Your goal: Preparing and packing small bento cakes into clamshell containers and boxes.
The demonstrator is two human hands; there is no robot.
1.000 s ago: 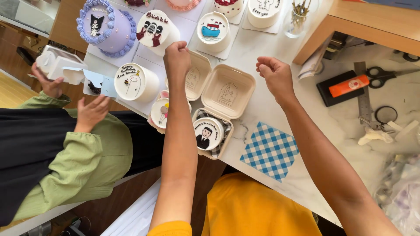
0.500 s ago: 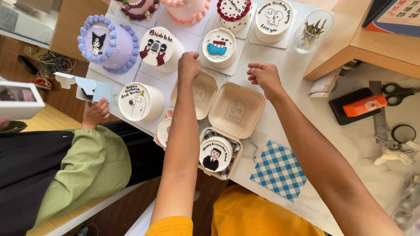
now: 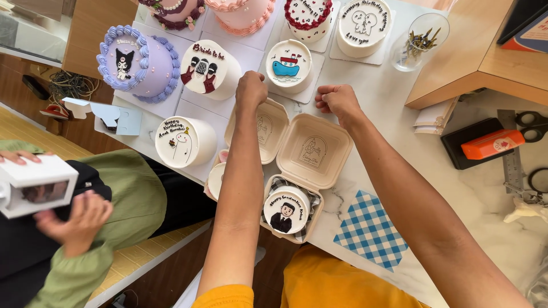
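Head view: over the last second little changes at the boxes. The left hand (image 3: 251, 91) and right hand (image 3: 338, 101) stay at the far rims of the two open lids, and the right one has drawn in a little closer to its lid's corner. Both hands are curled into loose fists. I cannot tell whether either pinches anything. Both lids still lie flat open.

The left box (image 3: 260, 128) lies directly under and just nearer than the left fingers, which seem to touch its far rim. The right box (image 3: 311, 151) lies just nearer than the right fingers. The portrait cake (image 3: 285, 210) sits in its tray, well back toward the body.

At the far left, another person's hands now turn a white carton (image 3: 34, 185), well apart from the boxes.

Room is tight. The boat cake (image 3: 289, 65) stands just beyond and between the two fists, and the snowman cake (image 3: 182, 142) is near the left forearm. Bare table (image 3: 377, 97) opens to the right of the right fingers as far as the wooden shelf (image 3: 474, 63). The table's near edge runs just behind the portrait cake, with the checked paper (image 3: 370, 229) beside it.
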